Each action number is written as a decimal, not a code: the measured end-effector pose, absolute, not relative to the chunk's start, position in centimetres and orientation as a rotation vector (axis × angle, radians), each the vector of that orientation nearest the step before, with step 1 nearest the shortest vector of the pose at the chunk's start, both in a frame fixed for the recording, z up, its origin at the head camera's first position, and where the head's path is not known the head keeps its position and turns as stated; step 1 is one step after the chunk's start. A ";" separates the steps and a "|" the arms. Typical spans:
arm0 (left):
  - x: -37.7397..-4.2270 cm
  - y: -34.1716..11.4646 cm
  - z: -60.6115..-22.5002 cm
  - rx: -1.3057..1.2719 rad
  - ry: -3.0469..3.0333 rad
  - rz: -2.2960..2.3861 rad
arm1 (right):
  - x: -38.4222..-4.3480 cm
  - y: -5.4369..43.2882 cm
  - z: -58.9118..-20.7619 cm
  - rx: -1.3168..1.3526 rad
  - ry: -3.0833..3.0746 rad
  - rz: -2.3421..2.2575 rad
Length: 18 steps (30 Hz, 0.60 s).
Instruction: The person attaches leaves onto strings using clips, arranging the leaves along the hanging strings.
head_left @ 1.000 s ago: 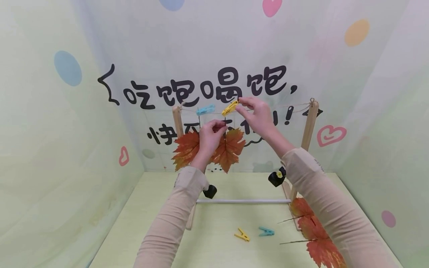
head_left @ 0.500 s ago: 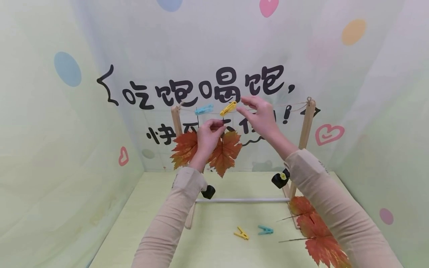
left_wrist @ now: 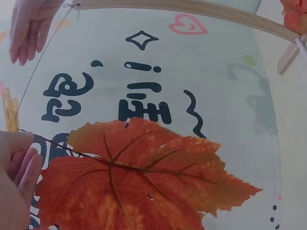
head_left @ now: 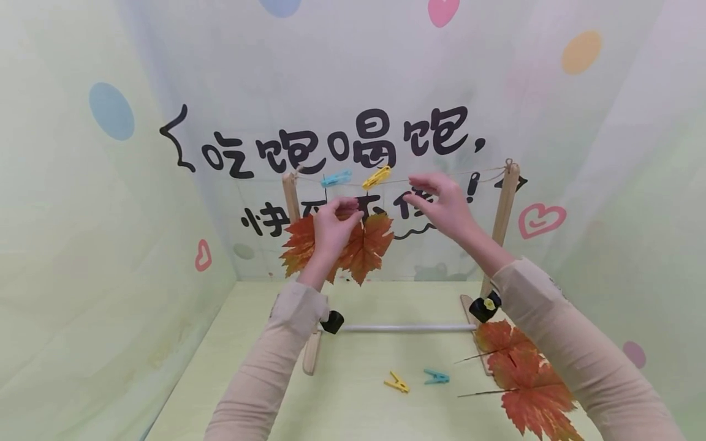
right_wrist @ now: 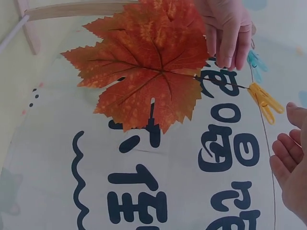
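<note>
Head cam: forward and down, wide, taking in wooden rack. Both wrist cams: close in, tipped sideways, sharing autumn leaf and yellow clothespin.

left leaf partly behind left hand

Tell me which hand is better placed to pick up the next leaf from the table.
The right hand, I'd judge: it holds nothing, and the loose leaves lie on its side. The left hand is farther across, by the hanging leaves.
</note>
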State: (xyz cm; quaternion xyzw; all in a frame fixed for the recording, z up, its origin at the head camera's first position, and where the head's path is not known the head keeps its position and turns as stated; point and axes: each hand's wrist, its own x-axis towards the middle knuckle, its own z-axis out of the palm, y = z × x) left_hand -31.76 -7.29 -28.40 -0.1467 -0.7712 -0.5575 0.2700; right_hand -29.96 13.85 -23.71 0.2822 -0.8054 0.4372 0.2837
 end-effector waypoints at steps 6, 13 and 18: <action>-31.0 -6.7 -29.4 -0.457 -2.129 -1.544 | -29.4 15.4 -25.2 0.725 -2.216 1.139; -30.6 -5.4 -31.2 -0.512 -2.231 -1.547 | -28.9 17.4 -27.3 0.731 -2.264 1.097; -30.7 -4.8 -32.9 -0.525 -2.264 -1.574 | -28.7 18.8 -29.0 0.763 -2.259 1.097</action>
